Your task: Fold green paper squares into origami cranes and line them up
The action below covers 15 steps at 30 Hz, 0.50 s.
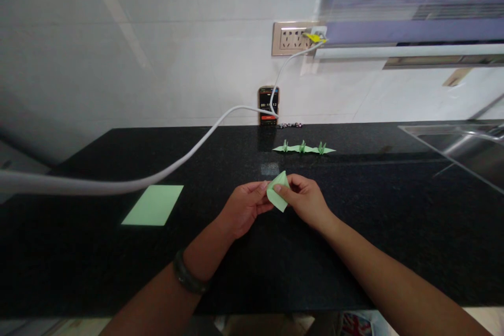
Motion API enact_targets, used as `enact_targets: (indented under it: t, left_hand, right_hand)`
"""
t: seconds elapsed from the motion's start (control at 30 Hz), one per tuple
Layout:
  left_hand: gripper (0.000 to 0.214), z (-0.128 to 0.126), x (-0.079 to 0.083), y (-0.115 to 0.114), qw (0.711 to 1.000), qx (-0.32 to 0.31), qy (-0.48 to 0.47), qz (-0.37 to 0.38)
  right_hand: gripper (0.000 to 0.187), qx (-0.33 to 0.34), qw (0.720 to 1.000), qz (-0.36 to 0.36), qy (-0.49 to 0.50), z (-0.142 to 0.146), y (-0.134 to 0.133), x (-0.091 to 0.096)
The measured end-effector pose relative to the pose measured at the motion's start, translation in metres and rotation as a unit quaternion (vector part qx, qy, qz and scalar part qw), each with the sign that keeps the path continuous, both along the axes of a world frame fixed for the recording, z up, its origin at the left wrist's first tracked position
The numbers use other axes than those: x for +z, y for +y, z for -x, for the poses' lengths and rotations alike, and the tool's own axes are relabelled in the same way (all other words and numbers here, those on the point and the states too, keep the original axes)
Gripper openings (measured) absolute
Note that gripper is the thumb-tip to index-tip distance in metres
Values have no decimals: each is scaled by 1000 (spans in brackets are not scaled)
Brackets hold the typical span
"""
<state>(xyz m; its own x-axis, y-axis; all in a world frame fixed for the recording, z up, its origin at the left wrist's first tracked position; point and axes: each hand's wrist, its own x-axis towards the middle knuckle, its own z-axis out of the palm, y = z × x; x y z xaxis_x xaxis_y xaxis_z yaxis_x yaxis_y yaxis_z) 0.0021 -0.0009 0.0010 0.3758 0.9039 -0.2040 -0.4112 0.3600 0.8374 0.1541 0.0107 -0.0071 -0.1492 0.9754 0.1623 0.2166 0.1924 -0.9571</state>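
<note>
OK so going left to right: there's a flat green sheet [153, 205] lying by itself on the black counter [98, 262], well apart from the hands. A white cable [189, 155] swoops in from the left edge, passes in front of the phone and goes up to the socket. Dark band [188, 274] on the left wrist, and that left hand [244, 209] has the left edge of a folded paper [280, 199] pinched between thumb and fingers. So the green paper's right between the two hands, over the counter. Just behind, a phone [264, 105] leans on the wall [177, 63] with a timer showing, some beads [290, 125] beside its base. Right hand [311, 202] is gripping the paper too, thumb flat on the near face. Behind that, three green cranes [303, 148] in a row, the socket [289, 39] up on the wall, and far right a metal sink [468, 147]
</note>
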Motion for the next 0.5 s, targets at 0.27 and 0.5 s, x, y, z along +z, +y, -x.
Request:
enact_targets:
  t: [0.27,0.5]
  left_hand:
    - [39,-2,-3,-3,996,18,72,-52]
    - [36,-4,-2,-4,988,41,122,-87]
  right_hand:
    - [19,-23,999,-22,-14,1,-1,-2]
    - [17,-24,999,-26,-27,1,-1,-5]
